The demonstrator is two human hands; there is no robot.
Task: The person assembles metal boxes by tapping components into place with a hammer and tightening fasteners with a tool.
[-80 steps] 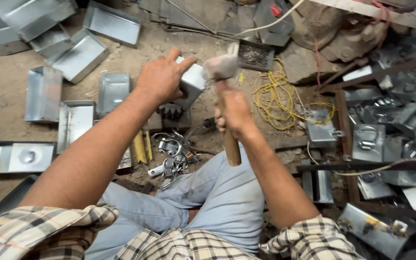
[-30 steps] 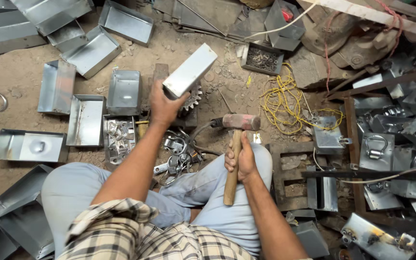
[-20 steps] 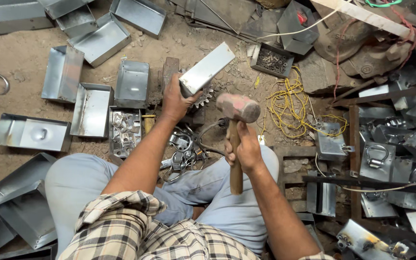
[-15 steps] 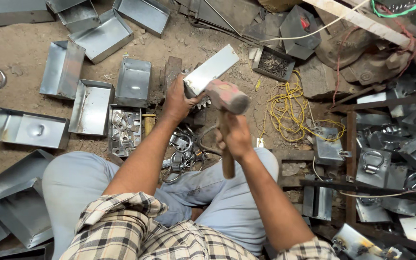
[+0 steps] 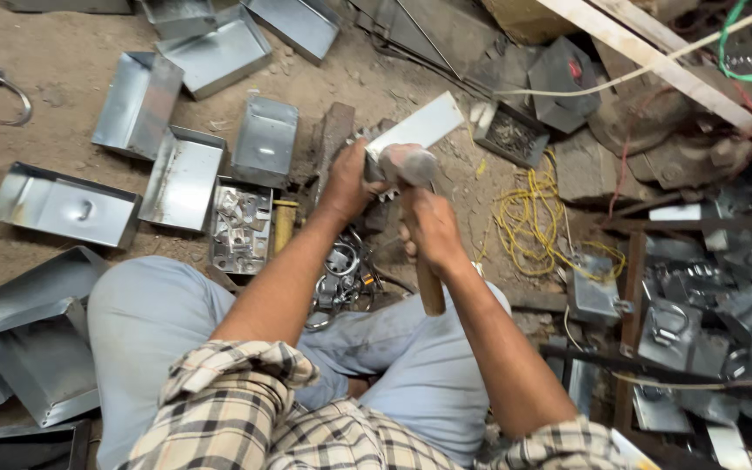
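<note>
My left hand (image 5: 347,181) grips a folded sheet-metal box (image 5: 417,127), pale grey and rectangular, tilted over a dark iron block (image 5: 332,139) on the dirt floor. My right hand (image 5: 429,229) is closed round the wooden handle of a hammer (image 5: 407,165). The hammer's worn head rests against the near end of the metal box, just beside my left fingers. The lower end of the handle sticks out below my right fist, above my knee.
Several open galvanised trays (image 5: 183,177) lie on the floor at left. One small tray holds metal clips (image 5: 238,224). A coil of yellow wire (image 5: 537,216) lies at right, beside piles of metal brackets (image 5: 681,322). Loose rings and hardware (image 5: 341,278) sit between my legs.
The hammer came down from a raised position onto the metal box. My left hand has tilted and lowered the box toward the iron block. The view shifted slightly.
</note>
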